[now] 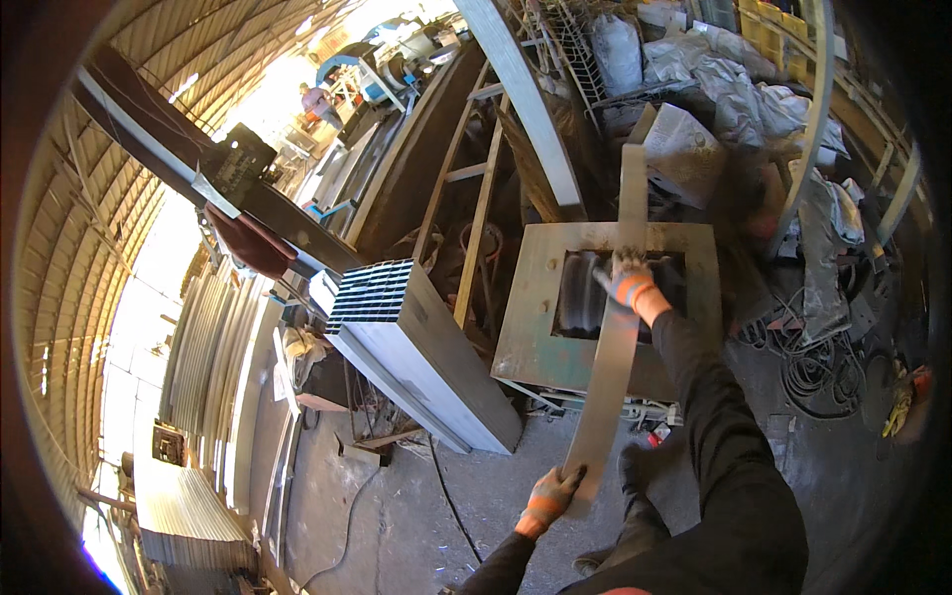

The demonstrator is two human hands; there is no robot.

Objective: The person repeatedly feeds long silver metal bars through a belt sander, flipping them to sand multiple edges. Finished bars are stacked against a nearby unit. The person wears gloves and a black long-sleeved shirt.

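A long flat metal strip (607, 382) slants across a low metal-topped machine (535, 297), over the dark opening (580, 307) in its top. My left hand (548, 499), in a grey and orange glove, is closed around the strip's near end. Farther along, my right hand (632, 283), gloved alike, is on the strip above the opening, with its thumb out to the left side. The strip's far end sticks out past the machine's back edge. Motion blurs the strip and what lies inside the opening.
Left of the machine stands a tall stack of metal profiles (436, 357). Behind are a ladder-like frame (476, 188) and a slanting metal beam (526, 99). Sacks (734, 79) are heaped at the far right, above coiled cables (818, 372). A cable (451, 501) crosses the floor.
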